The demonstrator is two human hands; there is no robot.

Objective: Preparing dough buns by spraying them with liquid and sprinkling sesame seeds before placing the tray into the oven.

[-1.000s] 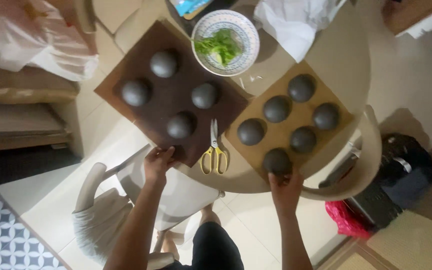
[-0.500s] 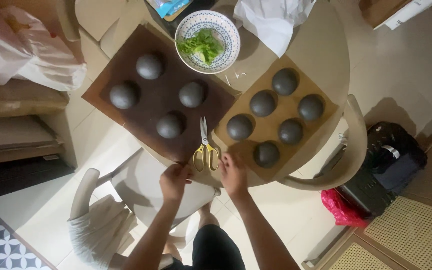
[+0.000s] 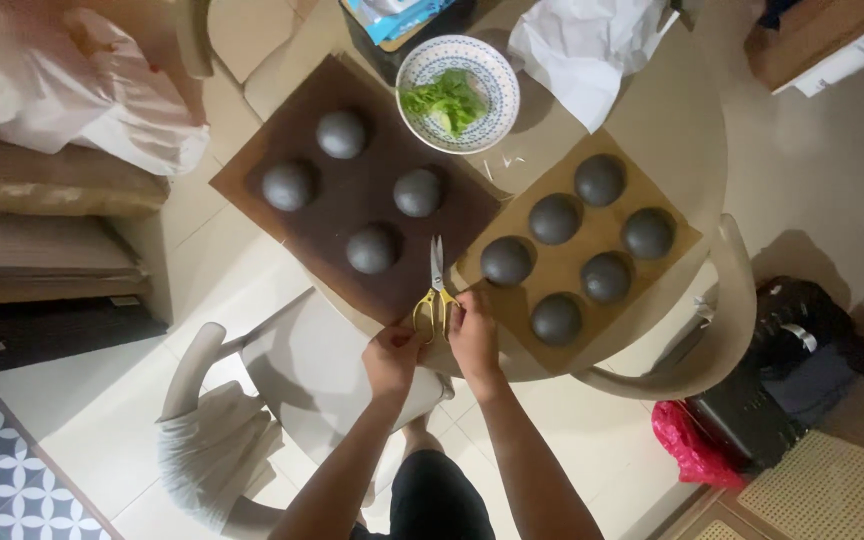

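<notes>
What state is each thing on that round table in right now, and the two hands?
Scissors: closed, lying flat, yellow handles toward the person.
Left hand: at the handles, fingers curled.
Right hand: at the handles; grip unclear.
Bowl: upright, holding green leaves.
Dark brown board: flat, four grey domes on it.
Tan board: flat, six grey domes on it.
White paper: crumpled.

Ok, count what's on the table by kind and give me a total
Grey domes on the dark board: 4
Grey domes on the tan board: 6
Boards: 2
Scissors: 1
Bowl of greens: 1
White paper: 1
Total: 15
</notes>
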